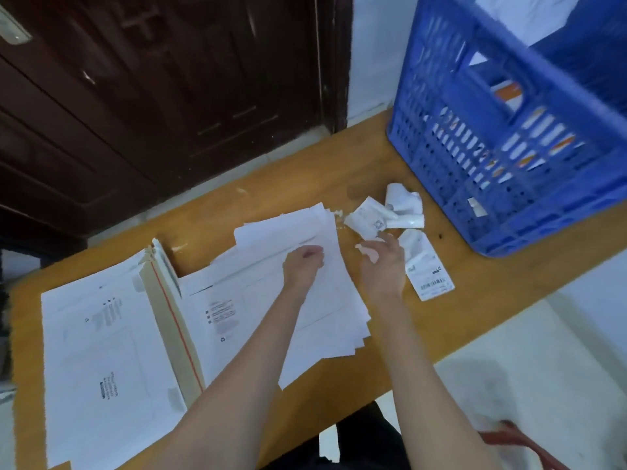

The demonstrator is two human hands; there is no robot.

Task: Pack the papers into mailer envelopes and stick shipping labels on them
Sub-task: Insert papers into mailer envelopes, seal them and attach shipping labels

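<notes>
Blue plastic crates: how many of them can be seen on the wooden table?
1. The blue plastic crate stands at the far right of the wooden table; its right part leaves the picture, so another beyond may be hidden.

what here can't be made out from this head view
- Print on the shipping label and the mailer envelopes: too blurred and small to read.
- Contents of the blue crate: mostly hidden by its wall; its top is cut off by the frame edge.
- Right hand: motion blur hides whether its fingertips pinch anything.
- Left hand: fingers curled on the papers; grip unclear.
</notes>
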